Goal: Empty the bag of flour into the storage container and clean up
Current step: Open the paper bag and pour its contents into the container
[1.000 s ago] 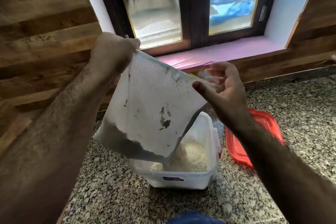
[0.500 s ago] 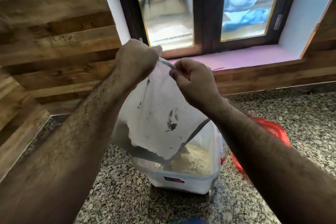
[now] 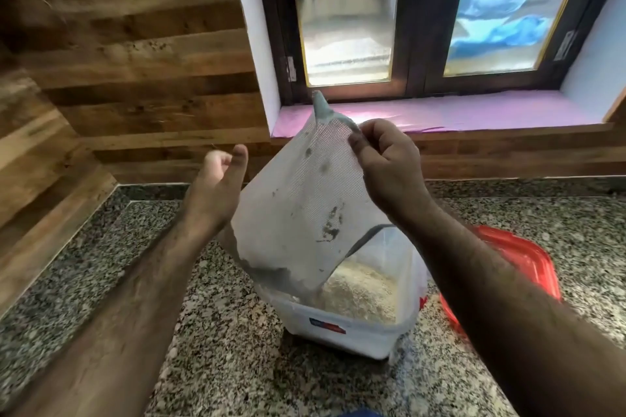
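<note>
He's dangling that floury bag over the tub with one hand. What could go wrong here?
Only the right hand pinches the bag by its top edge, while the left hand is open beside it. If the bag swings, leftover flour could fall past the container onto the granite counter. The bag's lower mouth hangs near the container's left rim, so spills there seem likeliest. The red lid lies close by and might get dusted too.

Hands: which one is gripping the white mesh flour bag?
The right hand pinches the white mesh flour bag near its top; the left hand is open, beside it.
</note>
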`<action>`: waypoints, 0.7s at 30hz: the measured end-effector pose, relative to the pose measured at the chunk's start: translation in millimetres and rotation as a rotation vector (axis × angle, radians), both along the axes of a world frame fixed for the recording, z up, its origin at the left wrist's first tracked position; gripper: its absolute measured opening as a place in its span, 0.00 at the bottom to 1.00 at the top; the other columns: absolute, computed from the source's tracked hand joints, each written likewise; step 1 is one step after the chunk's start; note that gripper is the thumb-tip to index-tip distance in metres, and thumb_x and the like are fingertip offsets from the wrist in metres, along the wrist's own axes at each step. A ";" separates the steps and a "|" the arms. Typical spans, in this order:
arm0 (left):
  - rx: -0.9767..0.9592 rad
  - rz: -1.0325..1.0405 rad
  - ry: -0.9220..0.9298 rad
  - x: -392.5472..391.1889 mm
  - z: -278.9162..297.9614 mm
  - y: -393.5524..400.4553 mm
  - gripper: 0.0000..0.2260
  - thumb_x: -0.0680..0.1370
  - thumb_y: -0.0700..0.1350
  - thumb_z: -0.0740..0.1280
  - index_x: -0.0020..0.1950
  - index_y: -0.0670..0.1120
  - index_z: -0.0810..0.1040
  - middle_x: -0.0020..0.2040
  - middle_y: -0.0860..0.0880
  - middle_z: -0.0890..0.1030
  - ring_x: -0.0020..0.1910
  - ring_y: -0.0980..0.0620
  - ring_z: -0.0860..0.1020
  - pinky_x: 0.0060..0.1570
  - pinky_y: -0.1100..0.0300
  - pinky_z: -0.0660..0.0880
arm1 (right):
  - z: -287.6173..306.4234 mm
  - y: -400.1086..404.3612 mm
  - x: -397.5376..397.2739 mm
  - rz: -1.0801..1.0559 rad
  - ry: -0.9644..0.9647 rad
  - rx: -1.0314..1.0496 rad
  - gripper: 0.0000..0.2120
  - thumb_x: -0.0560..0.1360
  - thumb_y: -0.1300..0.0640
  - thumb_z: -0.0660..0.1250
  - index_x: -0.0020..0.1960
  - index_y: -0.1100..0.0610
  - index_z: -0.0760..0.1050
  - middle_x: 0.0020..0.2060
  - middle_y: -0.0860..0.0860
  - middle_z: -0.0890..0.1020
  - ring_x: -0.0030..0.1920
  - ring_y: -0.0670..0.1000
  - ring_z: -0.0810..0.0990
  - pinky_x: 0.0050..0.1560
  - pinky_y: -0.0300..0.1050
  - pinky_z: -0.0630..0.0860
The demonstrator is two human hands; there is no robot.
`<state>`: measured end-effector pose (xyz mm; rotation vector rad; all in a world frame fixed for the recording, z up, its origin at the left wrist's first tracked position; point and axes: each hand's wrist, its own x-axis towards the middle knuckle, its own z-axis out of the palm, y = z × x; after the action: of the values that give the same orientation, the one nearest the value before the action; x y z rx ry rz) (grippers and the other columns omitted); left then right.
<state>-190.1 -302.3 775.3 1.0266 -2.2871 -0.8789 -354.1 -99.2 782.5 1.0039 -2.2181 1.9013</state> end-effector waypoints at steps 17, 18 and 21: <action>0.964 0.047 0.684 28.1 -115.1 -31.9 0.43 0.69 0.77 0.72 0.69 0.45 0.74 0.61 0.40 0.81 0.59 0.41 0.80 0.57 0.45 0.78 | -47.3 22.0 -15.1 0.195 -0.748 -0.355 0.06 0.87 0.59 0.64 0.55 0.59 0.79 0.45 0.54 0.86 0.42 0.50 0.85 0.44 0.46 0.84; 0.989 0.057 0.709 25.6 -115.5 -29.8 0.42 0.68 0.76 0.73 0.67 0.46 0.75 0.60 0.40 0.81 0.58 0.41 0.80 0.58 0.43 0.78 | -51.5 24.3 -16.1 0.192 -0.774 -0.372 0.06 0.87 0.59 0.64 0.56 0.60 0.79 0.46 0.54 0.86 0.43 0.51 0.85 0.44 0.47 0.85; 0.972 0.020 0.753 14.3 -114.1 -25.1 0.33 0.73 0.75 0.69 0.61 0.47 0.79 0.59 0.39 0.82 0.61 0.36 0.80 0.60 0.39 0.78 | -64.1 31.6 -19.6 0.160 -0.837 -0.407 0.07 0.87 0.58 0.64 0.60 0.61 0.78 0.46 0.55 0.88 0.43 0.51 0.87 0.41 0.47 0.85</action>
<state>-175.8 -327.4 661.2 0.8141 -1.1748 -2.0303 -373.7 -67.6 718.4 0.3438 -1.8989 3.0941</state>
